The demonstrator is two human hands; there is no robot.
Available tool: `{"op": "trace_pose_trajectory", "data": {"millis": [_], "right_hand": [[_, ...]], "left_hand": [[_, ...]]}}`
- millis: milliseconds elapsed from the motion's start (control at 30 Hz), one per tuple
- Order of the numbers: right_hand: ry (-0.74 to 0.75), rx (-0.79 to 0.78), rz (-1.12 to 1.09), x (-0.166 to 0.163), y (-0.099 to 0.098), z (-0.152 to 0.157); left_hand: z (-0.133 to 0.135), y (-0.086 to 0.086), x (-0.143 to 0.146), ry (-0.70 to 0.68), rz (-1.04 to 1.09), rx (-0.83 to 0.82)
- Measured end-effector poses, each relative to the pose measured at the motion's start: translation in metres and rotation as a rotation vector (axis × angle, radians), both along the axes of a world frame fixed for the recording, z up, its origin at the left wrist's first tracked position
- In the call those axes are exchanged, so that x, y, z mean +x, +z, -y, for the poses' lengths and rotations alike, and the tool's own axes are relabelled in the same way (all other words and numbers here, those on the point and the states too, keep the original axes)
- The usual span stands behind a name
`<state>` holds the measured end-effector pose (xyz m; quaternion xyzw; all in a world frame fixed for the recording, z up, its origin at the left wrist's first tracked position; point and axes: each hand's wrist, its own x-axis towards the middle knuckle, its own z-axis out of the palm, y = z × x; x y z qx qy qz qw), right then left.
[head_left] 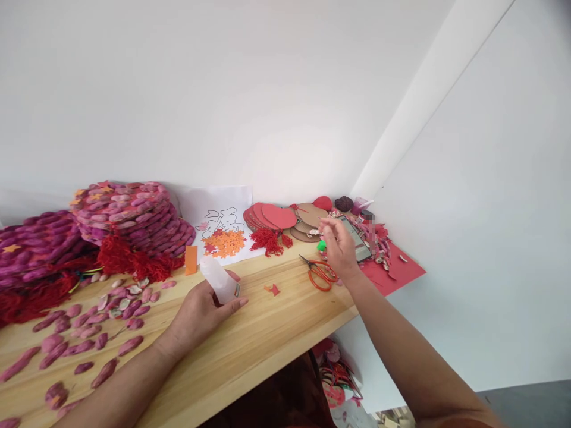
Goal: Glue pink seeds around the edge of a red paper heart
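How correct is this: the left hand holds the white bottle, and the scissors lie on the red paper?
One part is wrong: the head view shows the scissors on the wooden table, to the left of the red paper, not on it. The left hand does hold the white bottle.

Seen from my remote post: a single head-worn camera looks forward and down over the wooden desk [263, 324], near enough that both forearms [392, 333] run in from the bottom corners. The left hand [200, 312] sits left of center, the right hand [341, 249] right of center. A white wall [200, 89] fills the upper frame; the desk's near edge slants up rightward from the bottom.
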<state>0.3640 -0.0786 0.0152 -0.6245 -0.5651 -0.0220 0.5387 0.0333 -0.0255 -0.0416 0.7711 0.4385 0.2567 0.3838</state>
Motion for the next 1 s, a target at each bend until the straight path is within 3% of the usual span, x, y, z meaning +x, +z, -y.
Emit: {"op": "trace_pose_trajectory", "data": {"millis": [267, 533, 833, 1000], "right_hand": [[0.191, -0.002, 0.156, -0.066, -0.012, 0.001], [0.367, -0.095, 0.084, -0.120, -0.017, -0.013], [0.599, -0.344, -0.116, -0.154, 0.005, -0.031], [0.734, -0.378, 0.030, -0.173, 0.000, -0.038]], "left_hand": [[0.001, -0.003, -0.002, -0.017, 0.002, -0.033], [0.002, 0.000, 0.000, -0.019, 0.102, -0.082], [0.002, 0.004, 0.000, 0.006, 0.274, -0.177], [-0.001, 0.009, -0.003, 0.050, 0.357, -0.108]]}}
